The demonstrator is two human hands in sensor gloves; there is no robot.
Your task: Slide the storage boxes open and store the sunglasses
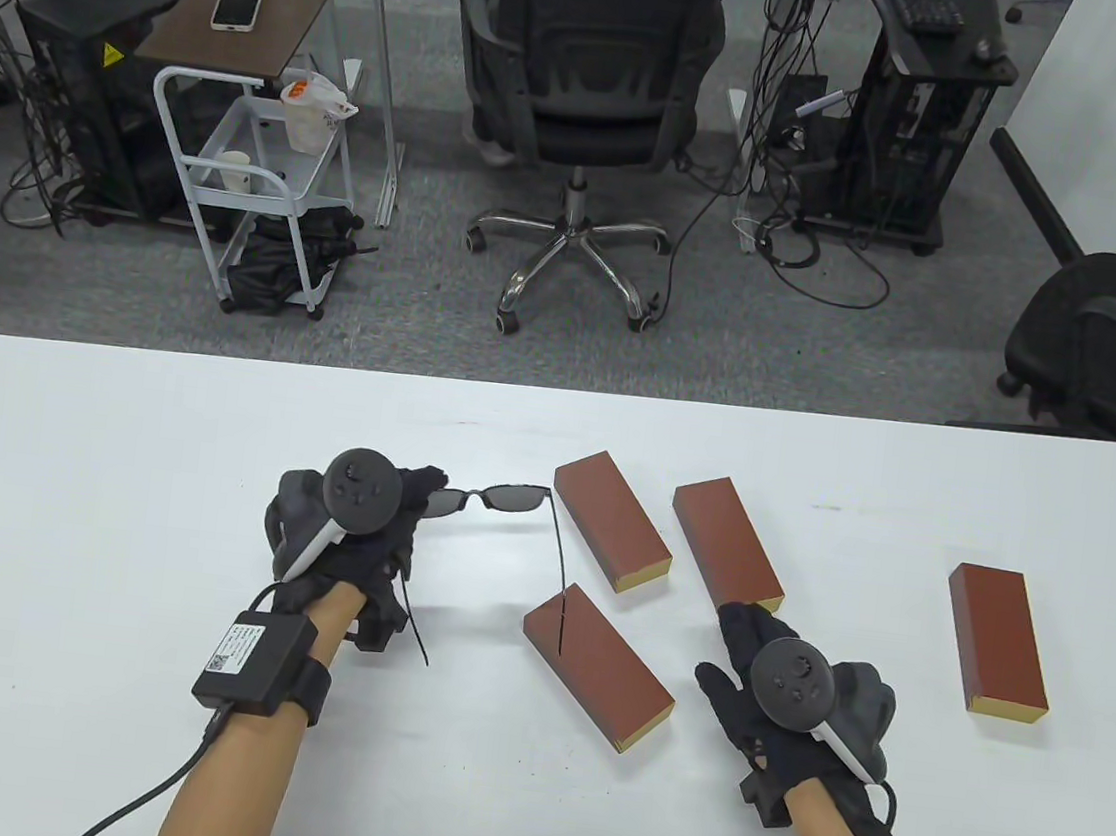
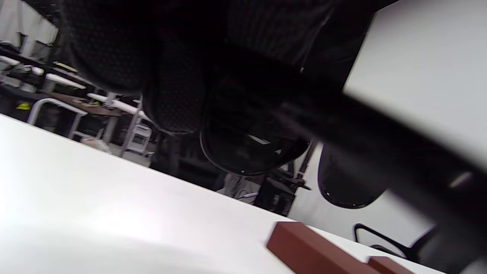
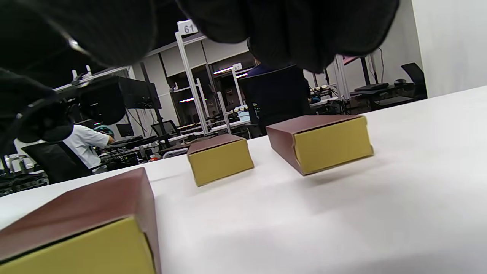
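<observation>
Brown cardboard storage boxes with yellow-ochre end faces, four in number, lie closed on the white tabletop (image 1: 112,448). We record three grouped at centre and one (image 1: 999,640) well apart to the right. The dark-lensed, thin black-framed sunglasses (image 1: 494,497) are off the tabletop, pinched at one lens end by the fingers of the left hand (image 1: 354,526). Their temples are unfolded; one temple reaches over the top of the nearest box (image 1: 598,666).

The right hand (image 1: 789,691) holds nothing. Its fingers appear relaxed and extended, with the fingertips beside the near end of the middle box (image 1: 728,543); whether they touch it we cannot tell from the table view. The right wrist view shows the yellow ends of three boxes facing that hand, all drawers shut.

Our judgement is that no box is yet open, so storing cannot proceed. The nearest box lies between the hands, its long axis running diagonally from upper left to lower right, with its yellow end towards the right hand. That free hand is better placed to slide a drawer out.
</observation>
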